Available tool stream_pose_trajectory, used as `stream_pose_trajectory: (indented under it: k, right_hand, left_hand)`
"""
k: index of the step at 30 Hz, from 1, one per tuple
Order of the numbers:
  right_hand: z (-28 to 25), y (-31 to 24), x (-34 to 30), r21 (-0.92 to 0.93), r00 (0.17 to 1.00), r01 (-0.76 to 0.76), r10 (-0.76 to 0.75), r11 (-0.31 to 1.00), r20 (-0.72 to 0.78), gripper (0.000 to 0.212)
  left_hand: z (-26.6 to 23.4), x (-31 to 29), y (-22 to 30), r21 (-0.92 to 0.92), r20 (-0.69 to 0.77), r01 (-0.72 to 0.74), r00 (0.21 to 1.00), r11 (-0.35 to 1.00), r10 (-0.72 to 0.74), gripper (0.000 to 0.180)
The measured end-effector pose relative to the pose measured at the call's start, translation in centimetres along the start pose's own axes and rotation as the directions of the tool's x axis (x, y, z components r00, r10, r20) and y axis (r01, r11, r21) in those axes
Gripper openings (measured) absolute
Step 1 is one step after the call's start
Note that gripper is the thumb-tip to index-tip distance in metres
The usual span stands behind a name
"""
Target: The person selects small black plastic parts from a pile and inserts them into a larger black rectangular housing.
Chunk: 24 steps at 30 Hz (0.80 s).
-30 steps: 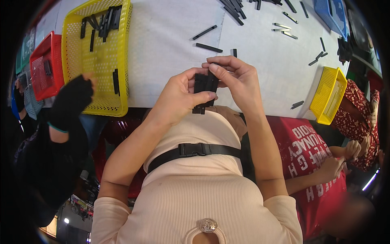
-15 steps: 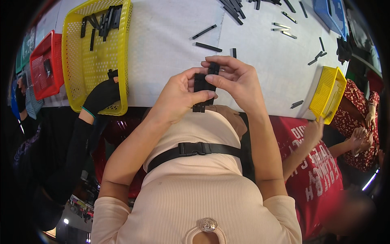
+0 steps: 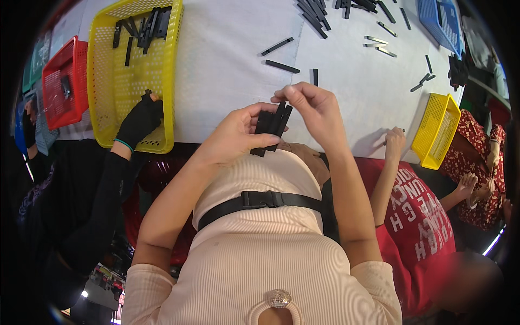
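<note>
My left hand (image 3: 235, 132) is closed round a small bundle of flat black bars (image 3: 269, 129), held just above the table's near edge. The bars lie side by side, with one standing out at the upper right. My right hand (image 3: 317, 111) is just beyond the bundle's upper end. Its thumb and forefinger are curled together by the top of the bars; whether a piece is between the fingertips is hidden.
A yellow basket (image 3: 169, 81) with black bars stands at the left, a co-worker's gloved hand (image 3: 142, 122) in it. Loose black bars (image 3: 283, 66) lie on the white table (image 3: 227, 49). A red basket (image 3: 65, 111), a smaller yellow basket (image 3: 430, 151) and a blue basket (image 3: 441, 27) stand further out.
My right hand has slid off the bars' face to their upper end. The bundle now tilts in my left hand. At the right, a co-worker's hand has moved from the small yellow basket onto the table.
</note>
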State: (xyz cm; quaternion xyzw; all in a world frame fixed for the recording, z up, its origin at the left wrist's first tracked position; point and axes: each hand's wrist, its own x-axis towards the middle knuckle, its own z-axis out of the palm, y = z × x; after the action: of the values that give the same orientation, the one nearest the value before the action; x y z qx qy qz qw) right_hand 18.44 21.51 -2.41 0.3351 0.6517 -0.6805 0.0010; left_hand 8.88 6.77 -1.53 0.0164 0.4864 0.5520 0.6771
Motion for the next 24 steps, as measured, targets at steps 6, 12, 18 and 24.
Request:
stream_pose_trajectory:
  k: [6,12,18,24]
  right_hand:
    - [-1.0,4.3,5.6,-0.749,0.917,0.206,-0.392,0.630,-0.078,0.013]
    - [-1.2,4.4,9.3,-0.833,0.821,0.419,-0.543,0.362,0.177,0.010]
    - [-1.9,3.5,13.6,-0.843,0.804,0.483,-0.501,0.236,0.320,0.009]
    - [-2.7,4.4,10.0,-0.882,0.868,0.404,-0.405,0.242,0.287,0.021]
  left_hand:
    - [-1.9,-0.3,-0.8,0.032,0.130,-0.074,0.989,0.997,0.070,0.048]
    - [-1.7,-0.2,-2.6,-0.033,0.107,-0.093,0.990,0.995,0.096,0.043]
    - [-1.0,-0.3,-3.3,-0.073,0.034,-0.109,0.993,0.991,0.111,0.042]
    - [-1.7,0.1,-3.4,-0.160,-0.084,-0.061,0.995,0.985,0.048,0.037]
